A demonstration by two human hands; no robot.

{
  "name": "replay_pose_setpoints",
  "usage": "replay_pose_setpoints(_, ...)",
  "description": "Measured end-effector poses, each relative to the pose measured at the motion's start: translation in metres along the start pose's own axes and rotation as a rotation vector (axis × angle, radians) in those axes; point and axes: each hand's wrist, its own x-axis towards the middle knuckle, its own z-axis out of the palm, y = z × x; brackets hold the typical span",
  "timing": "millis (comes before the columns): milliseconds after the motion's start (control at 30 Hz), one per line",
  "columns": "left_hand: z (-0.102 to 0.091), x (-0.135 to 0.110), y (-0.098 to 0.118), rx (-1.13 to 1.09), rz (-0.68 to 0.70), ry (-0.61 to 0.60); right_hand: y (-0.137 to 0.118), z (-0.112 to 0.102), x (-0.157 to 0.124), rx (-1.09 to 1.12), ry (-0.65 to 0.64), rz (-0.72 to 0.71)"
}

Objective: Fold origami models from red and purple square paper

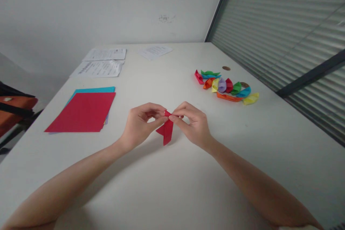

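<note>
Between my two hands, over the middle of the table, is a folded piece of red paper. Its top edge is pinched by the thumb and fingers of my left hand. My right hand pinches the same top edge from the other side, the two thumbs almost touching. The lower part of the paper hangs down in a narrow strip, with a pointed flap sticking out to the left. The fingertips behind the paper are partly hidden.
A stack of coloured paper sheets, red on top, lies to the left. Several small folded paper pieces in mixed colours sit at the right. Printed sheets lie at the back left, another printed sheet at the back. Window blinds border the right side.
</note>
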Motion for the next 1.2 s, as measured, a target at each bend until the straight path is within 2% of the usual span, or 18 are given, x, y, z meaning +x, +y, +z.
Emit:
replay_pose_setpoints(100, 0.0, 0.0, -0.002, 0.006, -0.029, -0.025, 0.002, 0.001, -0.002, 0.006, 0.01, 0.012)
replay_pose_setpoints(267, 0.0, 0.0, -0.008, 0.023, -0.138, -0.113, 0.012, 0.006, -0.005, 0.05, 0.097, 0.078)
replay_pose_setpoints(400, -0.003, 0.002, -0.01, 0.18, -0.098, -0.174, 0.017, 0.007, -0.004, 0.101, 0.022, 0.16)
replay_pose_setpoints(500, -0.007, 0.006, -0.011, 0.272, -0.075, -0.215, 0.024, 0.006, 0.0, 0.181, -0.006, 0.304)
replay_pose_setpoints(567, -0.013, 0.011, -0.013, 0.275, -0.095, -0.17, 0.032, 0.005, 0.003, 0.257, 0.085, 0.415)
replay_pose_setpoints(667, -0.022, 0.018, -0.017, 0.192, -0.149, -0.103, 0.046, 0.001, 0.007, 0.424, 0.291, 0.523)
replay_pose_setpoints(733, -0.025, 0.021, -0.019, 0.143, -0.144, -0.071, 0.054, -0.002, 0.009, 0.538, 0.339, 0.563)
replay_pose_setpoints(867, -0.025, 0.021, -0.023, 0.081, -0.062, 0.003, 0.06, -0.001, 0.008, 0.689, 0.304, 0.621)
replay_pose_setpoints(1000, -0.023, 0.021, -0.024, 0.143, 0.014, 0.058, 0.057, 0.004, 0.003, 0.723, 0.218, 0.658)
replay_pose_setpoints(1100, -0.023, 0.021, -0.024, 0.171, -0.044, 0.04, 0.054, 0.005, 0.001, 0.694, 0.126, 0.67)
replay_pose_setpoints(1200, -0.024, 0.021, -0.022, 0.175, -0.108, 0.021, 0.055, 0.002, 0.001, 0.643, 0.121, 0.672)
